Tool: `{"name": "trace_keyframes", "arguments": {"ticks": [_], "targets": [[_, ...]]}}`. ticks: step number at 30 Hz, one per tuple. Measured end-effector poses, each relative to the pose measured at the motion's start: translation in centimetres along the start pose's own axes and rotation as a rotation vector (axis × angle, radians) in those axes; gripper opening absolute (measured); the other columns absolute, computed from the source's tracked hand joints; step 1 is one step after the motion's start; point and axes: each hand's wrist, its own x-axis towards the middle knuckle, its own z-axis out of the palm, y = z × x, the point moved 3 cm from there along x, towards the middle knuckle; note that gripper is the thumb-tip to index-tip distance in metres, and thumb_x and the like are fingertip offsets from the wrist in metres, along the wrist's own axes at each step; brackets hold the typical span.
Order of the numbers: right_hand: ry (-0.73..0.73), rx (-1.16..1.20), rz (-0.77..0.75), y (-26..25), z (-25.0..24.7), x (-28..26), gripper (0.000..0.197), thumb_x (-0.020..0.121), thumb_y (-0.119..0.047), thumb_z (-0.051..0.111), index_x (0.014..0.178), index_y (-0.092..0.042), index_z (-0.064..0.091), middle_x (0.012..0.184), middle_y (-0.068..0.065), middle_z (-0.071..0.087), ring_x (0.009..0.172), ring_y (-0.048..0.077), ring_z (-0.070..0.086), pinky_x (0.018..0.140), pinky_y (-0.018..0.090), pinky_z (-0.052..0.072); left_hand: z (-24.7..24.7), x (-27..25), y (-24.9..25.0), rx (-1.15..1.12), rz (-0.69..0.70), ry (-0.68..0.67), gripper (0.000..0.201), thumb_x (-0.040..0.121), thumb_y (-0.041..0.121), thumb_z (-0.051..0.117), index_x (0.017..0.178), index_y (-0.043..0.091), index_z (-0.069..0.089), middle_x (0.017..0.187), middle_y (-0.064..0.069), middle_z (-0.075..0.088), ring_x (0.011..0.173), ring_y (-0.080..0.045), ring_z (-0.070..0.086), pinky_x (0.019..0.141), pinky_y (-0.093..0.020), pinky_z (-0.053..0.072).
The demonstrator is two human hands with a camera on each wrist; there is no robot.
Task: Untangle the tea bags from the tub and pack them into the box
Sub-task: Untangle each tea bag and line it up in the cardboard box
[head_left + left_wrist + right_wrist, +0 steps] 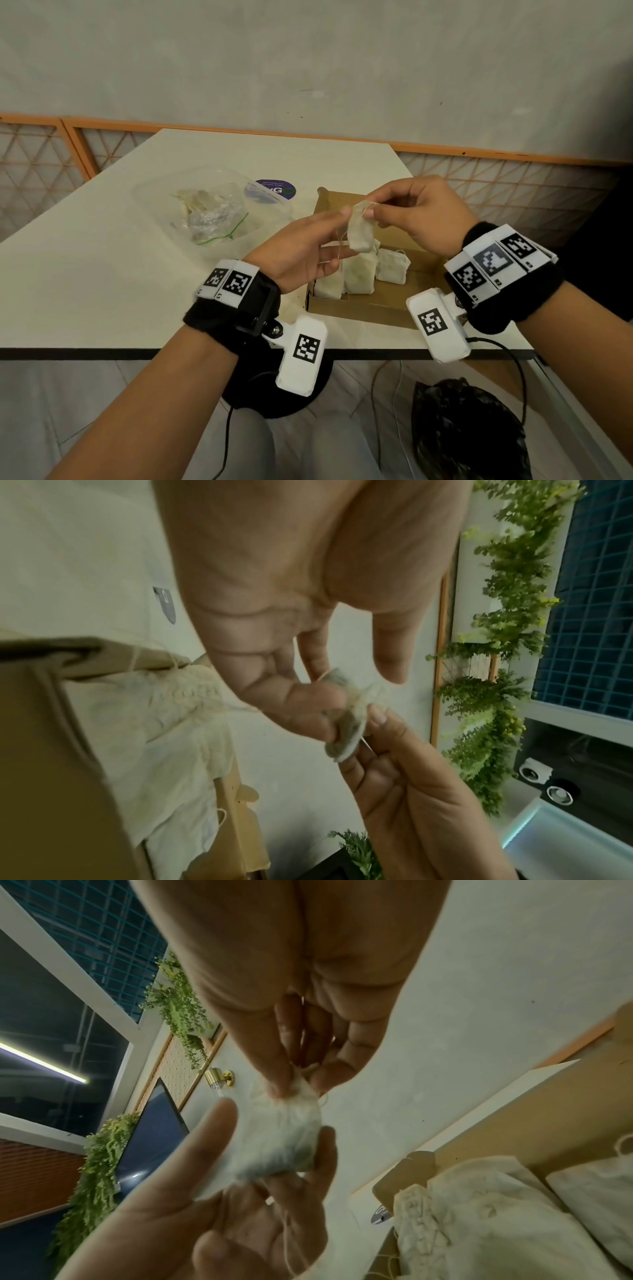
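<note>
Over the cardboard box (363, 308) both hands work on one tea bag (359, 233). The right hand (421, 216) pinches its top corner between thumb and forefinger, the other fingers loosely curled behind. The left hand (305, 250) lies palm up just under it, fingers nearly straight, fingertips (344, 214) touching the bag's side; a thin string (339, 246) trails across that palm, and I cannot tell whether it is gripped. Directly below the fingers, three tea bags (359, 274) already stand in the box. To the left of the left hand's fingers, the clear tub (270, 219) on the desk (102, 274) holds a pale heap of bags (202, 209) and a crumpled plastic pouch. By my reckoning the job is early to midway: a few packed, one in hand, the heap to go.
</note>
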Motion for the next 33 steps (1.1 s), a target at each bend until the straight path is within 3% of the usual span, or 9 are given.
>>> {"name": "trace_keyframes", "arguments": {"ticks": [4, 8, 11, 13, 18, 21, 25, 29, 33], "targets": [[0.147, 0.002, 0.025, 0.8, -0.5, 0.2, 0.006, 0.081, -0.008, 0.068, 0.083, -0.013, 0.069, 0.090, 0.010, 0.070, 0.084, 0.021, 0.065, 0.081, 0.029, 0.053, -0.3, 0.2, -0.1, -0.026, 0.033, 0.065, 0.007, 0.090, 0.020, 0.059, 0.093, 0.014, 0.061, 0.085, -0.001, 0.067, 0.064, -0.004, 0.065, 0.044, -0.011, 0.042], [0.222, -0.112, 0.083, 1.5, -1.9, -0.1, 0.013, 0.082, -0.011, 0.067, 0.082, -0.023, 0.063, 0.071, 0.005, 0.061, 0.058, 0.007, 0.055, 0.057, 0.014, 0.043, -1.4, 0.4, -0.1, -0.119, 0.082, 0.193, 0.008, 0.092, 0.024, 0.059, 0.093, 0.016, 0.062, 0.086, -0.002, 0.070, 0.065, -0.006, 0.065, 0.045, -0.012, 0.042], [0.142, -0.202, 0.108, 1.4, -1.7, -0.6, 0.016, 0.082, -0.007, 0.064, 0.082, -0.023, 0.063, 0.064, 0.007, 0.056, 0.055, 0.014, 0.051, 0.057, 0.024, 0.044, -1.8, 0.4, -0.1, -0.142, 0.120, 0.270, 0.011, 0.091, 0.017, 0.060, 0.080, 0.017, 0.060, 0.076, 0.002, 0.064, 0.061, -0.007, 0.059, 0.042, -0.012, 0.037], [0.075, -0.181, 0.126, 1.0, -1.3, -0.8, 0.014, 0.083, -0.005, 0.063, 0.083, -0.018, 0.069, 0.069, 0.004, 0.063, 0.056, 0.008, 0.057, 0.060, 0.019, 0.048, -1.8, 0.6, -0.1, -0.127, 0.157, 0.292, 0.017, 0.090, 0.009, 0.060, 0.076, 0.018, 0.058, 0.073, 0.002, 0.063, 0.061, -0.008, 0.059, 0.044, -0.013, 0.038], [-0.093, -0.220, 0.111, -0.5, -0.6, -0.6, 0.027, 0.079, 0.000, 0.066, 0.102, -0.013, 0.070, 0.088, 0.005, 0.070, 0.085, 0.014, 0.066, 0.085, 0.017, 0.050, -1.3, 1.0, -0.4, -0.011, 0.196, 0.310, 0.014, 0.088, 0.007, 0.063, 0.078, 0.016, 0.059, 0.082, -0.005, 0.065, 0.069, -0.010, 0.062, 0.055, -0.015, 0.048], [-0.106, -0.398, 0.089, -1.0, -0.4, -0.1, 0.022, 0.079, -0.007, 0.069, 0.098, -0.018, 0.073, 0.078, -0.006, 0.068, 0.075, 0.004, 0.061, 0.074, 0.006, 0.045, -0.9, 1.2, -0.6, 0.044, 0.206, 0.318, 0.014, 0.090, 0.011, 0.063, 0.077, 0.016, 0.062, 0.080, -0.004, 0.067, 0.072, -0.011, 0.063, 0.060, -0.016, 0.051], [-0.088, -0.497, 0.081, -1.0, 0.0, 0.8, 0.008, 0.079, -0.021, 0.071, 0.085, -0.019, 0.076, 0.082, -0.005, 0.071, 0.083, 0.016, 0.064, 0.079, 0.030, 0.049, -0.2, 1.4, -1.2, 0.108, 0.205, 0.312, 0.014, 0.092, 0.014, 0.059, 0.080, 0.015, 0.066, 0.072, 0.001, 0.065, 0.067, -0.009, 0.062, 0.062, -0.017, 0.053], [-0.072, -0.671, 0.049, -1.0, 0.2, 1.7, 0.013, 0.081, -0.033, 0.069, 0.088, -0.022, 0.069, 0.096, -0.007, 0.056, 0.088, 0.010, 0.051, 0.072, 0.023, 0.035, 0.3, 1.5, -1.6, 0.104, 0.152, 0.264, 0.016, 0.095, 0.013, 0.055, 0.084, 0.016, 0.067, 0.084, -0.006, 0.064, 0.073, -0.012, 0.061, 0.064, -0.018, 0.054], [-0.131, -0.703, 0.055, -1.2, 0.2, 2.3, 0.018, 0.083, -0.028, 0.067, 0.094, -0.015, 0.069, 0.083, -0.007, 0.059, 0.081, 0.008, 0.053, 0.060, 0.010, 0.033, 0.2, 1.2, -1.6, 0.030, 0.115, 0.217, 0.023, 0.095, 0.028, 0.056, 0.101, 0.010, 0.067, 0.091, -0.005, 0.066, 0.077, -0.014, 0.063, 0.067, -0.022, 0.055]]}}
